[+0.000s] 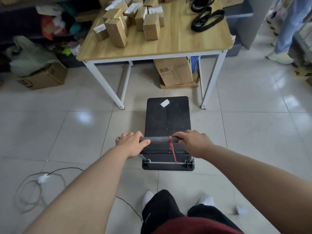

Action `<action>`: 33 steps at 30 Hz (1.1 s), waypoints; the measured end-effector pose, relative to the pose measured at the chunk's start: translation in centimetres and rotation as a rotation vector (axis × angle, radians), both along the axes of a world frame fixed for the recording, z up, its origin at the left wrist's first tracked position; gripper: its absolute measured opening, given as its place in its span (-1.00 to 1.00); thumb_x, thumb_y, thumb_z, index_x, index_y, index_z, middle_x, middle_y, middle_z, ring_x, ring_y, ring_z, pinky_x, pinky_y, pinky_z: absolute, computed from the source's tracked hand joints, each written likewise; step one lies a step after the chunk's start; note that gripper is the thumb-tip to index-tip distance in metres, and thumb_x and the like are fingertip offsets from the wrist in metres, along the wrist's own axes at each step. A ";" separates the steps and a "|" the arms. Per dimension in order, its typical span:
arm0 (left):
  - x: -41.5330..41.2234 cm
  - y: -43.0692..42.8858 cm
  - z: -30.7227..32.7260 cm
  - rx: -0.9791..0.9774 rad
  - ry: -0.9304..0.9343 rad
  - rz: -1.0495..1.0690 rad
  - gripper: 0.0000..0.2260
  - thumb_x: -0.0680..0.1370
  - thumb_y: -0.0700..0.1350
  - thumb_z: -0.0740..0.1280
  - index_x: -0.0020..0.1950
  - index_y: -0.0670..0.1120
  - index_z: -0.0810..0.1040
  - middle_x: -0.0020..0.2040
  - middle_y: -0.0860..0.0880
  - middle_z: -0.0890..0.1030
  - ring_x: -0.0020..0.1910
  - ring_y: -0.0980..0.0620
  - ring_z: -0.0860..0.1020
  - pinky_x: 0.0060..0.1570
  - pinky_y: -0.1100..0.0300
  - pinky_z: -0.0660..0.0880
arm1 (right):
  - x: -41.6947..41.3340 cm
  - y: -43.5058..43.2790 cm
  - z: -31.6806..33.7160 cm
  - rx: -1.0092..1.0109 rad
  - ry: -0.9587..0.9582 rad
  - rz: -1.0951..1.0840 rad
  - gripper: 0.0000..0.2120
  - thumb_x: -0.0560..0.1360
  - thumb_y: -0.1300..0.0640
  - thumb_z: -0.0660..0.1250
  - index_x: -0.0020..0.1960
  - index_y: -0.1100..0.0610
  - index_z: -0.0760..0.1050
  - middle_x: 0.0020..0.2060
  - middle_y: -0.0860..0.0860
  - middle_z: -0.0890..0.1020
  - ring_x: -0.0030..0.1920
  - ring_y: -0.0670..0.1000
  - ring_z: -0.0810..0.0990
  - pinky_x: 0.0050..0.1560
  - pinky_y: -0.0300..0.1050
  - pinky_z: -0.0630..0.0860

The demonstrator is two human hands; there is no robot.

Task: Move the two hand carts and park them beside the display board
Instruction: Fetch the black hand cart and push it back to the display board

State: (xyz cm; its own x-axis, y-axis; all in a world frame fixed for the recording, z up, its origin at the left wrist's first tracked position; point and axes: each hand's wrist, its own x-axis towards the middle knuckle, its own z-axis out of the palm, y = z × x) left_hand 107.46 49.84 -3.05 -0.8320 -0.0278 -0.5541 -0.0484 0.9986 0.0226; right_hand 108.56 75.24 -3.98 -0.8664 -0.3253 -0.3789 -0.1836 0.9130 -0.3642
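Note:
A black hand cart point(168, 119) stands on the tiled floor in front of me, its flat deck bearing a small white label and pointing toward a wooden table. My left hand point(130, 143) grips the left end of the cart's black handle bar point(157, 141). My right hand point(194, 142) grips the right end. A red cord point(172, 149) hangs from the bar down to the cart's rear frame. Only one cart is in view, and I see no display board.
A wooden table point(177, 43) with white legs holds several cardboard boxes and black belts, just beyond the cart. Cartons point(175, 71) sit under it. Bags and a box point(42, 76) lie left. A cable point(38, 181) lies on the floor left. Another person's legs point(285, 36) stand at right.

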 end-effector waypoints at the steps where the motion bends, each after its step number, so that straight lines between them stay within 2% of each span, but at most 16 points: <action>1: 0.0 1.1 -0.1 -0.006 -0.002 0.014 -0.59 0.52 0.34 0.03 0.17 0.11 0.38 0.22 -0.02 0.48 0.22 -0.14 0.36 0.17 -0.07 0.27 | -0.5 1.0 0.1 0.014 0.006 0.025 -0.70 0.61 -0.01 0.02 0.30 -0.25 0.29 0.07 -0.02 0.50 0.12 0.09 0.45 -0.03 0.01 0.31; 10: -2.0 8.1 -0.4 0.013 -0.048 0.129 -0.58 0.48 0.40 -0.03 -0.06 0.09 0.33 0.10 -0.02 0.53 0.13 -0.13 0.41 0.04 -0.06 0.30 | -6.3 8.4 0.3 0.036 -0.026 0.175 -0.66 0.62 0.02 -0.03 0.33 -0.26 0.25 0.05 -0.01 0.50 0.11 0.10 0.42 0.10 0.05 0.33; 15: -3.0 10.6 -0.4 0.003 -0.044 0.170 -0.60 0.50 0.39 -0.02 -0.07 0.08 0.30 0.14 -0.02 0.54 0.16 -0.14 0.43 0.07 -0.07 0.31 | -8.3 10.9 -0.5 -0.025 0.008 0.196 -0.67 0.61 -0.03 -0.06 0.32 -0.27 0.24 0.07 -0.03 0.48 0.14 0.09 0.41 0.19 0.04 0.30; 19: -3.1 12.1 0.2 -0.017 -0.073 0.227 -0.61 0.51 0.37 -0.01 -0.09 0.07 0.31 0.13 -0.03 0.54 0.15 -0.14 0.42 0.06 -0.05 0.31 | -10.0 12.3 -0.6 -0.009 -0.033 0.291 -0.68 0.61 -0.08 -0.08 0.33 -0.30 0.19 0.07 -0.04 0.46 0.16 0.08 0.41 0.21 0.04 0.27; 25: -2.1 16.8 0.6 0.040 -0.036 0.482 -0.63 0.51 0.37 0.02 -0.05 0.09 0.35 0.11 -0.01 0.52 0.13 -0.09 0.40 0.06 -0.01 0.32 | -14.5 14.8 0.0 0.031 -0.086 0.508 -0.68 0.62 -0.08 -0.07 0.34 -0.31 0.18 0.13 -0.01 0.46 0.20 0.09 0.39 0.21 0.05 0.29; 29: -1.0 21.9 -0.1 0.028 0.055 0.668 -0.61 0.50 0.36 0.01 0.01 0.10 0.38 0.13 -0.01 0.51 0.15 -0.11 0.40 0.11 -0.06 0.30 | -16.8 16.8 0.4 0.046 -0.033 0.572 -0.66 0.62 -0.01 -0.04 0.34 -0.29 0.22 0.14 0.03 0.46 0.21 0.11 0.38 0.22 0.04 0.29; 33: 0.2 26.6 -0.9 0.098 0.139 0.843 -0.70 0.49 0.29 0.01 0.02 0.14 0.35 0.09 0.01 0.51 0.02 -0.09 0.37 0.13 -0.11 0.29 | -18.0 18.4 0.5 0.063 -0.019 0.637 -0.63 0.60 -0.02 -0.04 0.39 -0.24 0.22 0.28 0.07 0.41 0.30 0.13 0.32 0.32 0.06 0.23</action>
State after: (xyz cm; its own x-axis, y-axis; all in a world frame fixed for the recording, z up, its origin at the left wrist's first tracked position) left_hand 107.70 76.42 -3.95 -0.6150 -0.6247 -0.4811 -0.7639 0.6234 0.1671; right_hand 90.59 93.66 -3.47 -0.5030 -0.7511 -0.4276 -0.6915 0.6465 -0.3221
